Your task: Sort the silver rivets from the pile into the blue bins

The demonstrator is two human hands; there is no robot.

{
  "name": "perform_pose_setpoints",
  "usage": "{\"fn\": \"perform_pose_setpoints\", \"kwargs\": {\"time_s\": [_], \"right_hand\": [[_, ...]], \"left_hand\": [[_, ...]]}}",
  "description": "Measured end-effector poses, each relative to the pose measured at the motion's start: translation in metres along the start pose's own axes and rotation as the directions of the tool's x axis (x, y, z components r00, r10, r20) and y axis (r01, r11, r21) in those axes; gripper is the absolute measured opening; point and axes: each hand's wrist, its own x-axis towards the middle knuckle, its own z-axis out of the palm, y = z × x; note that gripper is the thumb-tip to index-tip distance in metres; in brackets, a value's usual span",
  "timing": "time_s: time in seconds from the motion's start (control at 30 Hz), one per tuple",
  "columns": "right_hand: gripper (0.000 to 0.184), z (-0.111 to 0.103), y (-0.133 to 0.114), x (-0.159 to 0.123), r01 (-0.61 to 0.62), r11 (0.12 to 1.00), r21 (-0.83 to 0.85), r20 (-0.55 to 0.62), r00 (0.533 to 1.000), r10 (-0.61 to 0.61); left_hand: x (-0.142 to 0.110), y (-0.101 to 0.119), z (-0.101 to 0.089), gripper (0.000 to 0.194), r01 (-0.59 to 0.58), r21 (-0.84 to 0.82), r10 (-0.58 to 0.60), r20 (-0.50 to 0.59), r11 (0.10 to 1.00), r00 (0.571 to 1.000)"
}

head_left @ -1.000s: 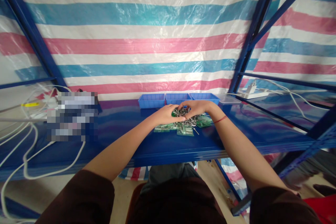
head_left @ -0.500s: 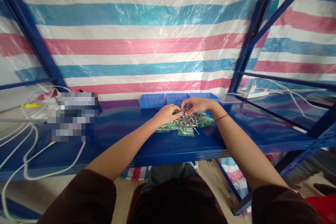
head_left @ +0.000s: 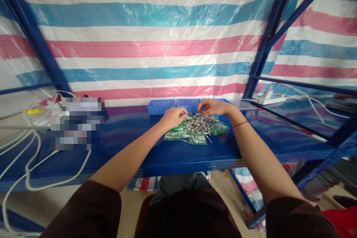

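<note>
A loose heap of thin silver metal pins, which look like blind rivets (head_left: 198, 124), lies on several small green plastic bags (head_left: 174, 134). At the heap's left upper edge is my left hand (head_left: 173, 118), thumb and fingers pinched on what appears to be a rivet. My right hand (head_left: 216, 108) hovers over the far right side of the heap, fingers bent and pinched on a small silver piece like the others. Its fingertips are close to those of the left. Two stray rivets lie in front of the bags.
Blue plastic bins (head_left: 161, 108) stand in a row behind the heap, beside a clear plastic lid or tray (head_left: 245, 105). A blurred-out object (head_left: 78, 122) and white cables (head_left: 36, 148) occupy the left of the blue table (head_left: 125, 134). A power strip (head_left: 269, 97) is at right.
Both hands have lifted off the heap and drawn slightly apart, the left leftward and the right up and away. More of the heap shows, and a stray rivet now lies in front.
</note>
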Motion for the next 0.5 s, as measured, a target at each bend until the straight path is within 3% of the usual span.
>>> {"fn": "perform_pose_setpoints", "kwargs": {"time_s": [0.13, 0.27, 0.4, 0.5], "right_hand": [[0.035, -0.004, 0.004, 0.001, -0.045, 0.989, -0.139, 0.000, 0.999, 0.045], [0.046, -0.004, -0.001, -0.002, 0.034, 0.978, -0.205, 0.028, 0.999, -0.029], [0.066, 0.003, -0.012, -0.005, 0.055, 0.975, -0.213, 0.143, 0.989, -0.025], [0.065, 0.010, -0.016, -0.002, 0.045, 0.958, -0.282, 0.185, 0.983, 0.008]], "left_hand": [[-0.001, -0.003, -0.007, 0.031, 0.086, 0.064, -0.088, 0.034, 0.994, 0.996], [-0.001, -0.009, -0.012, 0.034, 0.130, 0.116, -0.137, 0.060, 0.985, 0.989], [-0.002, -0.013, -0.009, 0.030, 0.115, 0.164, -0.128, 0.068, 0.980, 0.989], [-0.004, -0.007, -0.007, 0.034, 0.060, 0.113, -0.070, 0.088, 0.992, 0.994]]}}
